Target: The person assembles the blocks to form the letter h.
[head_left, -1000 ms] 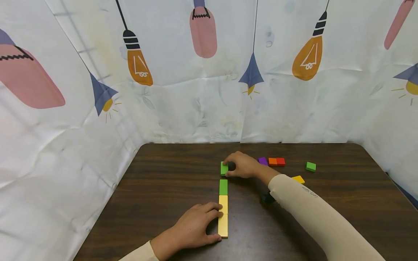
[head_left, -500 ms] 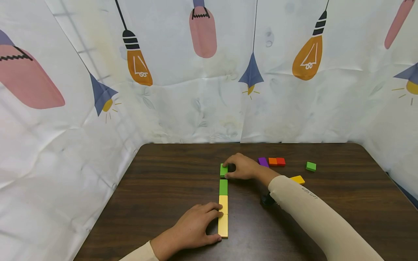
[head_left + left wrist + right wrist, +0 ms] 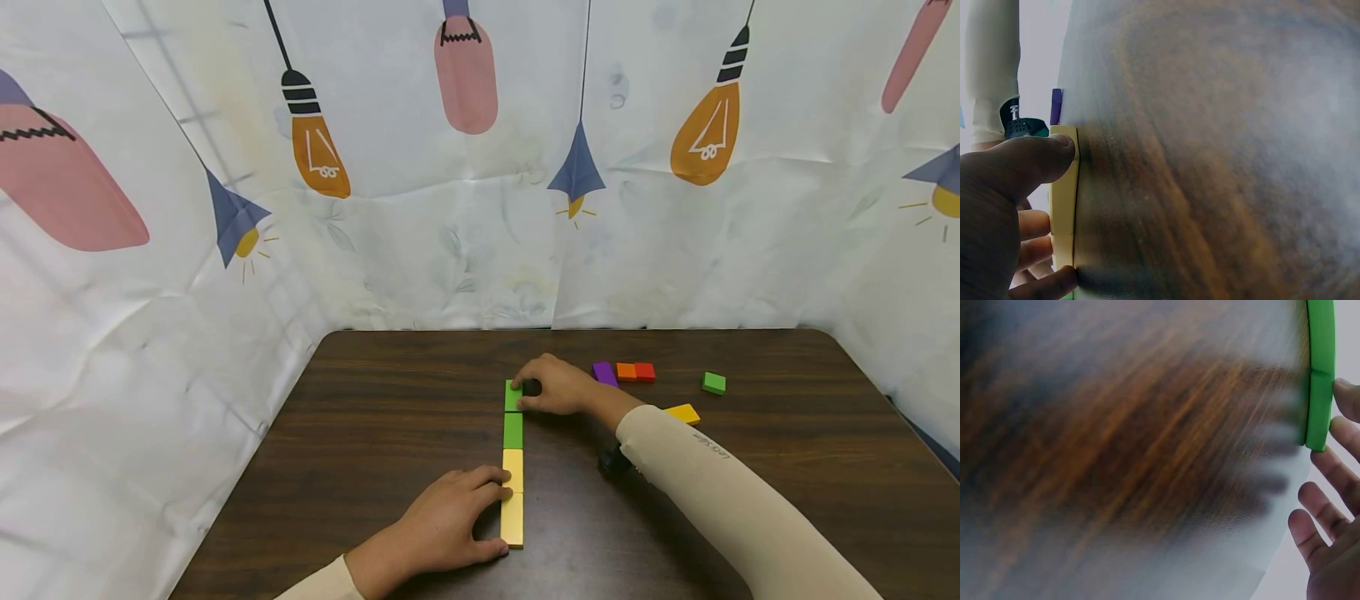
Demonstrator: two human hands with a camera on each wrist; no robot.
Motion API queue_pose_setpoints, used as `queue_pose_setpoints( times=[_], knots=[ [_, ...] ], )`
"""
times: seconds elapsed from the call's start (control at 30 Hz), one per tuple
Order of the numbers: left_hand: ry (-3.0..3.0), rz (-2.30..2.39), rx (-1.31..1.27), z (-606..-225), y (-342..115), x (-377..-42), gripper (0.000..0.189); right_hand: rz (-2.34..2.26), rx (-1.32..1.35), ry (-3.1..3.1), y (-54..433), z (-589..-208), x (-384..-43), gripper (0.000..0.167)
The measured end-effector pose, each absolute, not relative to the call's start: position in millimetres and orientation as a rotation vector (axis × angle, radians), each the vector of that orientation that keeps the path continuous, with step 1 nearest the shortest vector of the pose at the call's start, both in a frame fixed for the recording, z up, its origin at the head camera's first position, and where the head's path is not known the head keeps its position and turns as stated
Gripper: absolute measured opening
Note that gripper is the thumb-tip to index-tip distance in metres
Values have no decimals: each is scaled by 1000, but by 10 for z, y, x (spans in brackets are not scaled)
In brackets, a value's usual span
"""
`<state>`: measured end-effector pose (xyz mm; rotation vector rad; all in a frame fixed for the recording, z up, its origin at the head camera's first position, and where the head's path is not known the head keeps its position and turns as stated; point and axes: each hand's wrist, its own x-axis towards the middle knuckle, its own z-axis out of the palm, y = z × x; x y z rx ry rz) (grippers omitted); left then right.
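A straight row of flat blocks runs away from me on the brown table. At its near end lie two yellow blocks, a nearer one (image 3: 513,522) and a farther one (image 3: 514,460). Beyond them come a green block (image 3: 513,433) and a lighter green block (image 3: 512,400) at the far end. My right hand (image 3: 558,385) pinches that far block by thumb and forefinger; in the right wrist view the two green blocks (image 3: 1320,412) meet end to end. With its thumb at the near end and fingertips over the yellow blocks, my left hand (image 3: 450,518) holds the row.
Back right on the table (image 3: 390,392) lie a purple block (image 3: 604,372), an orange block (image 3: 626,372) against a red block (image 3: 645,372), and a green block (image 3: 714,382). A yellow block (image 3: 683,413) is partly behind my right sleeve (image 3: 720,475). Patterned cloth (image 3: 465,250) hangs behind.
My right hand has drawn the far green block toward me, and the gap to the other green block has closed. The left hand has stayed in place.
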<state>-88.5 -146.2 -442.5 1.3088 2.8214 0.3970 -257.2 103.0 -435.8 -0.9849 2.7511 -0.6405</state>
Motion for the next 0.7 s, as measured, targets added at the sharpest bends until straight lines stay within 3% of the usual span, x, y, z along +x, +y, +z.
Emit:
queue_pose_setpoints(
  times=[0.7],
  knots=[
    [2840,397,1312,-4449,-1457,-903,52,-662,-1020,2737,1041,-4357,-2544,34]
  ],
)
